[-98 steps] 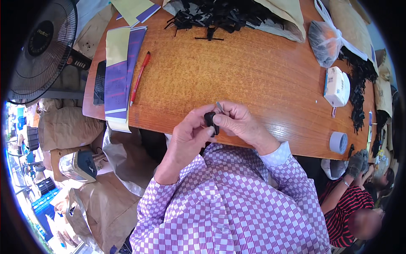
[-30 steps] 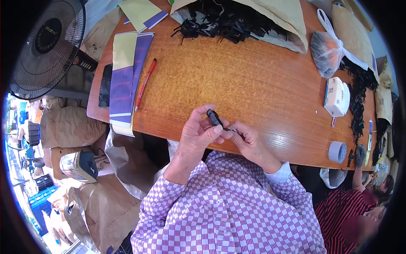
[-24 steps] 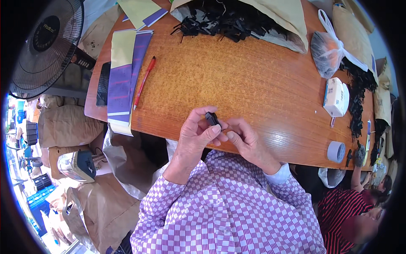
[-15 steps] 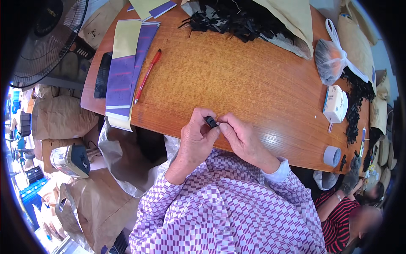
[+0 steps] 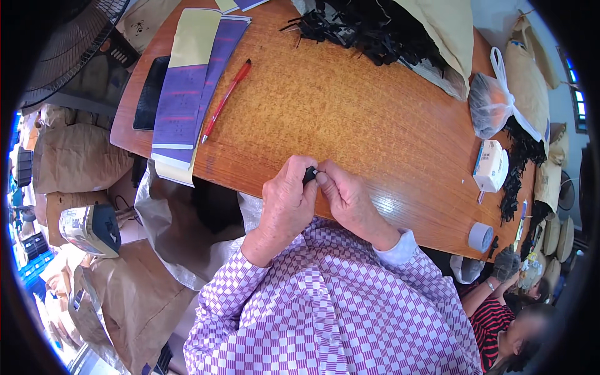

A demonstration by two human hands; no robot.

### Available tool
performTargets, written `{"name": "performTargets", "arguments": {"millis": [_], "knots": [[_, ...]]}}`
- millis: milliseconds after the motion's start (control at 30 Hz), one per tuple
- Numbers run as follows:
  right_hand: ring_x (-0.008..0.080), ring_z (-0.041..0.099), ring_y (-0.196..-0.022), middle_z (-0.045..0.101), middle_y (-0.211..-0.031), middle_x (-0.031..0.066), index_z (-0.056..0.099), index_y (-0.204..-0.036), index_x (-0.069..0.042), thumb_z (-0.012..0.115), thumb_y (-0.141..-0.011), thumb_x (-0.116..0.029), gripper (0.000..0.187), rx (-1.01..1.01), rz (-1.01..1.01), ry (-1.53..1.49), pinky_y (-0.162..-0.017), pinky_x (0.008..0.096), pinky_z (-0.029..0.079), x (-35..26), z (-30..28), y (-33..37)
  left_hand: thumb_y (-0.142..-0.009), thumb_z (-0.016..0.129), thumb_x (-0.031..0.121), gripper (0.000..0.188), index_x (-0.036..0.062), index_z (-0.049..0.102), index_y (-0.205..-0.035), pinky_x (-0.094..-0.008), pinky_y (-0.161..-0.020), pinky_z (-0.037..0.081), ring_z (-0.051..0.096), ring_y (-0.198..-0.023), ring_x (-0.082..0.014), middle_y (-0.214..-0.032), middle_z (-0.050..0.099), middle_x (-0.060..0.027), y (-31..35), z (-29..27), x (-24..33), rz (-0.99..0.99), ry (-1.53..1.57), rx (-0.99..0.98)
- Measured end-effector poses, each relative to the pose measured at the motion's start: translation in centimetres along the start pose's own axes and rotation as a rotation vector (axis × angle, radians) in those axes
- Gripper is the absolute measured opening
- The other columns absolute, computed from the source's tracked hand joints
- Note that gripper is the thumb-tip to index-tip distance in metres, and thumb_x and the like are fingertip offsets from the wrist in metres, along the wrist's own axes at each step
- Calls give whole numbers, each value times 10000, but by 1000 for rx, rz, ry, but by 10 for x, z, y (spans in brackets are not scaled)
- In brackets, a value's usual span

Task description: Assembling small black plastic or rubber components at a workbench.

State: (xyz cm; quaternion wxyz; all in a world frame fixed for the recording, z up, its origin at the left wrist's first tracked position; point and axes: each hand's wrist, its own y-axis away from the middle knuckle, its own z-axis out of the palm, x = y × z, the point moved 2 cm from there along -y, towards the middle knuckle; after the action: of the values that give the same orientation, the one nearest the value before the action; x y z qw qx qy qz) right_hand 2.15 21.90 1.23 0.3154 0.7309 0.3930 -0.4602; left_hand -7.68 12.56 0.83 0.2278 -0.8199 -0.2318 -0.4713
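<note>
Just past the near edge of the wooden table, my two hands meet in front of my body. My left hand pinches a small black piece, which looks like plastic. The fingertips of my right hand are pressed together at the piece's right end. My fingers cover much of the piece, so its full shape is hidden. Farther back, many similar-looking black strips spill from the mouth of a paper sack.
A red pen lies beside purple and yellow sheets and a black flat object. On the right are a tied plastic bag, a white packet and a tape roll. A co-worker's gloved hand is at the lower right.
The whole view has shifted and turned slightly. The black piece has turned between my fingers and shows less of itself. Both hands stay together at the same spot by the table edge.
</note>
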Motion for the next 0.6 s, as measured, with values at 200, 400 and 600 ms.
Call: {"name": "performTargets", "arguments": {"millis": [200,400,600], "knots": [[93,485,-606,560,-762,9,544,-1023,-37,489,-976,-167,149,133,-48,-115,-546,240,407,-2,-3,-1,-880,534,-16,211,61,511,-1076,-201,-616,451,555,-681,-98,-919,587,-29,-3,-6,-5,-310,779,51],[33,473,-542,594,-812,11,543,-1043,-33,524,-960,-171,162,8,132,-512,-467,164,376,16,-15,10,-934,484,60,364,76,461,-1296,-204,-652,483,587,-732,-106,-918,587,-35,-2,-13,1,-544,1170,-117],[25,469,-552,607,-811,8,546,-1057,-39,556,-944,-170,174,-44,124,-719,-448,161,343,23,-26,16,-938,525,123,403,56,442,-1327,-186,-536,419,561,-704,-92,-887,585,-36,5,4,11,-491,1174,-387]]}}
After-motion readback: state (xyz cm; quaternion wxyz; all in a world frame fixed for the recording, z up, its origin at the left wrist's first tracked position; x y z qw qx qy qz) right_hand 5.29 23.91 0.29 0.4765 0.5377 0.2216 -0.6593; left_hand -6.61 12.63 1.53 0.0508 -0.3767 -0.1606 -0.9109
